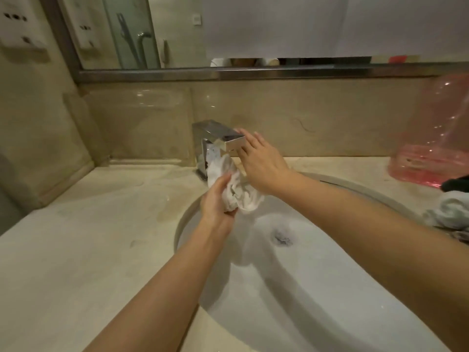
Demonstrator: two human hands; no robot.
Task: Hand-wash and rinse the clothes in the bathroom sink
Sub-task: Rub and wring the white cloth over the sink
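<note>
A bunched white cloth (241,191) hangs over the back of the white sink (317,288), just under the chrome faucet (218,138). My left hand (215,201) grips the cloth from the left side. My right hand (258,166) reaches to the faucet's square handle, its straight fingers touching the handle's front and top edge. I see no clear stream of water. The sink's drain (281,236) lies open below the cloth.
More clothes, one dark and one pale grey (449,209), lie on the counter at the right. A pink plastic bag (431,146) stands behind them. The beige counter (88,237) stretches to the left. A mirror (177,34) runs above the backsplash.
</note>
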